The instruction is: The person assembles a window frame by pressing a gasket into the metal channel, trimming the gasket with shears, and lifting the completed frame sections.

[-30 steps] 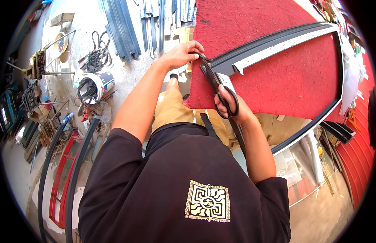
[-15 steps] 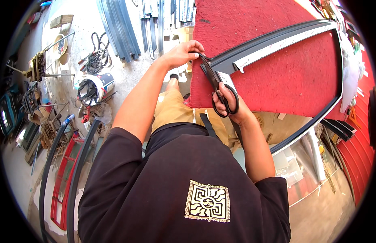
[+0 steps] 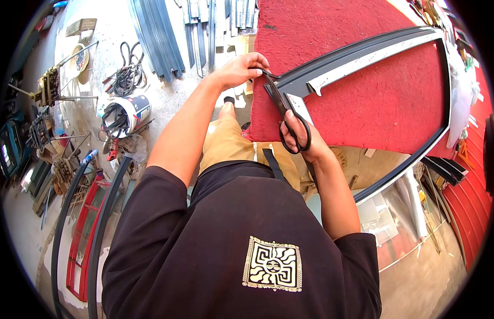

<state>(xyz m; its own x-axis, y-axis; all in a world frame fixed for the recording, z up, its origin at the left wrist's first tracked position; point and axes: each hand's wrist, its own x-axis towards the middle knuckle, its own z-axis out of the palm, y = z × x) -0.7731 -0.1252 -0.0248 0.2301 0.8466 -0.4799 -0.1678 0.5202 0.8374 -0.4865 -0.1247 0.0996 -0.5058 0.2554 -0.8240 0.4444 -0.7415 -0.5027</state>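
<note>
My left hand (image 3: 243, 70) pinches the end of a black rubber strip (image 3: 269, 75) at the near left corner of a dark metal frame (image 3: 364, 51). My right hand (image 3: 306, 142) is closed around the handles of black scissors (image 3: 281, 101), its fingers through the loops. The scissor blades point up and to the left, their tips at the strip close beside my left fingertips. Whether the blades touch the strip I cannot tell. The frame has a white-filmed inner face and lies on a red cloth-covered table (image 3: 358, 119), its near corner reaching past the table's edge.
On the floor to the left stand a white bucket (image 3: 136, 108) of dark scraps, coiled black cable (image 3: 129, 80) and long grey metal profiles (image 3: 156, 40). Two curved dark bars (image 3: 106, 223) and a red frame (image 3: 83, 244) are at the lower left. Clear sheets (image 3: 382, 220) lie below the table at right.
My right hand and the scissors have shifted slightly to the left, with the handle loops a little closer together. My left hand stays almost where it was, on the strip.
</note>
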